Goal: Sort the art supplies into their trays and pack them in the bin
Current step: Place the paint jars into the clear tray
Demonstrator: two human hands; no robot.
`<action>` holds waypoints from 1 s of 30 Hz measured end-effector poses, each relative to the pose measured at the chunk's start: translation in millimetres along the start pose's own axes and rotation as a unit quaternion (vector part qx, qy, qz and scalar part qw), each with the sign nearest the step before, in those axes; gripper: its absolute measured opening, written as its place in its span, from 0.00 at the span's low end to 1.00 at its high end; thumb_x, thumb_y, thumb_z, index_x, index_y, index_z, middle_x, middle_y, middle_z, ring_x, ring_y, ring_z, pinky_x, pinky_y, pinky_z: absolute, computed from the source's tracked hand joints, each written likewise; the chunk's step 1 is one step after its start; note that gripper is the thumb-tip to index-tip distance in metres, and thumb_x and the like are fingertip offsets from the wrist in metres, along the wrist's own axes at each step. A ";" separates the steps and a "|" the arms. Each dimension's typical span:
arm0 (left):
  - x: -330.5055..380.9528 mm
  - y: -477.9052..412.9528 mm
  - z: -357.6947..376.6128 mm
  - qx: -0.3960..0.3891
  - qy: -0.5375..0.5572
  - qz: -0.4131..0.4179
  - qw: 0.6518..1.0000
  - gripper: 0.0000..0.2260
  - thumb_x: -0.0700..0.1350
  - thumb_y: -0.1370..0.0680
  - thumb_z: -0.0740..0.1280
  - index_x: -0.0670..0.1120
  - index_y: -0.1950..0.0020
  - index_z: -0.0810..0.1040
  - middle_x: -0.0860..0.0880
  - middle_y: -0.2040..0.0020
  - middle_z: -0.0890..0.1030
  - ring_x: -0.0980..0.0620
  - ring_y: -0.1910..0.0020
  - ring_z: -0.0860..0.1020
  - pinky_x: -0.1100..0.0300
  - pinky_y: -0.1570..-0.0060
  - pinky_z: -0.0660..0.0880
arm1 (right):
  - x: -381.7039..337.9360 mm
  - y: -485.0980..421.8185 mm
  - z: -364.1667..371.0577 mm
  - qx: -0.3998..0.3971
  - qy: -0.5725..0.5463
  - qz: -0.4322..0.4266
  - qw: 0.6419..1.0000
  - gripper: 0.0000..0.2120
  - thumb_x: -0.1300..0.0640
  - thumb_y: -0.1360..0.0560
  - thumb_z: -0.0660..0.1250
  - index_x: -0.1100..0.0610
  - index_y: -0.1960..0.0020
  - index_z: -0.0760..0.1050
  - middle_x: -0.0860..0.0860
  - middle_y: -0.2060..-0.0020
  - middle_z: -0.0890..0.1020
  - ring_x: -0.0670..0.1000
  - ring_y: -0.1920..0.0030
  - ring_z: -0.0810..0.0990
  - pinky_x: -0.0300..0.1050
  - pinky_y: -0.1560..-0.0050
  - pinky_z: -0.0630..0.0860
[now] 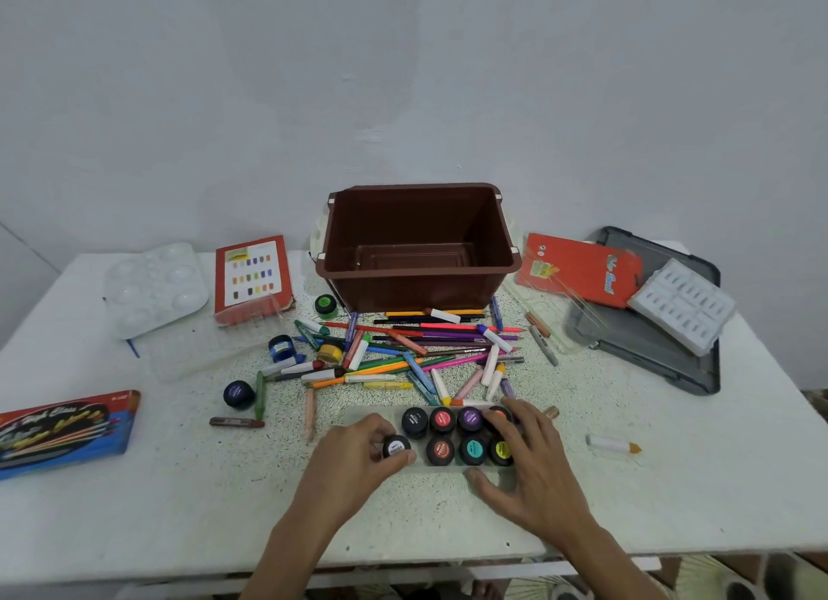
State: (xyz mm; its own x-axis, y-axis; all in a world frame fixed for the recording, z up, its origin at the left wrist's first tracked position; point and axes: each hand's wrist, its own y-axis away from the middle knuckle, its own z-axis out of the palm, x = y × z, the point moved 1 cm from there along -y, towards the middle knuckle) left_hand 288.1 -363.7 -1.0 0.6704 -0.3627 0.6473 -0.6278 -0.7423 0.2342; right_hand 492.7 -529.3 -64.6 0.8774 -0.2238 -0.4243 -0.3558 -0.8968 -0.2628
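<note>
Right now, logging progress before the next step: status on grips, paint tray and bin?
Left grip pinches black paint pot at tray. Right grip spread, resting on tray's right end. Bin empty; loose pencil pile between.

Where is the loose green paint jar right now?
In the head view, the green paint jar stands on the table left of centre, between the brown bin and the red box.

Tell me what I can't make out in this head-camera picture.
Head view throughout.
Paint tray: right end hidden under the right hand.
Jar lids: print too small and blurred to read.
Blue pencil box: cut off by the left edge.
White object behind the brown bin: mostly hidden by it.
</note>
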 end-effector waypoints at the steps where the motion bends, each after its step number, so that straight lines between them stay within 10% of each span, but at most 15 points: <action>1: 1.7 -0.2 1.9 0.004 -0.012 0.004 1.000 0.16 0.61 0.30 0.74 0.55 0.47 0.80 0.58 0.51 0.84 0.65 0.57 0.80 0.69 0.57 0.75 | 0.1 0.1 0.0 0.000 0.000 -0.001 1.000 0.34 0.33 0.28 0.67 0.50 0.29 0.68 0.51 0.29 0.68 0.55 0.28 0.65 0.58 0.30 0.68; 18: 1.1 -4.6 20.4 0.046 -0.005 0.029 0.998 0.17 0.60 0.28 0.73 0.50 0.46 0.82 0.57 0.51 0.82 0.61 0.57 0.80 0.62 0.55 0.78 | 0.0 -0.1 0.5 0.002 -0.004 -0.002 1.000 0.33 0.33 0.28 0.66 0.50 0.30 0.69 0.51 0.29 0.69 0.56 0.28 0.66 0.58 0.30 0.68; 24: -0.3 -17.1 -8.3 0.156 -0.029 0.018 0.987 0.09 0.56 0.21 0.65 0.54 0.47 0.79 0.59 0.51 0.79 0.65 0.60 0.76 0.68 0.63 0.71 | -0.5 -0.7 -0.4 0.004 -0.004 -0.004 1.000 0.33 0.33 0.28 0.66 0.50 0.30 0.69 0.51 0.29 0.69 0.55 0.28 0.66 0.58 0.30 0.68; 30: -22.6 -68.9 -32.4 0.260 -0.106 -0.004 0.960 0.11 0.47 0.22 0.69 0.46 0.41 0.80 0.45 0.41 0.78 0.47 0.49 0.79 0.54 0.54 0.77 | -1.4 -1.0 -1.0 0.006 -0.008 -0.005 1.000 0.33 0.34 0.29 0.67 0.50 0.31 0.69 0.51 0.30 0.69 0.55 0.29 0.67 0.58 0.32 0.70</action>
State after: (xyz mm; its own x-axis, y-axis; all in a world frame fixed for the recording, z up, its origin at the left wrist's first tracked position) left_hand 303.4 -286.1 -8.2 0.7743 -0.4220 0.4715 -0.3778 -0.9061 -0.1905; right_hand 492.2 -528.6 -62.8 0.8756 -0.2085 -0.4356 -0.3510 -0.8943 -0.2776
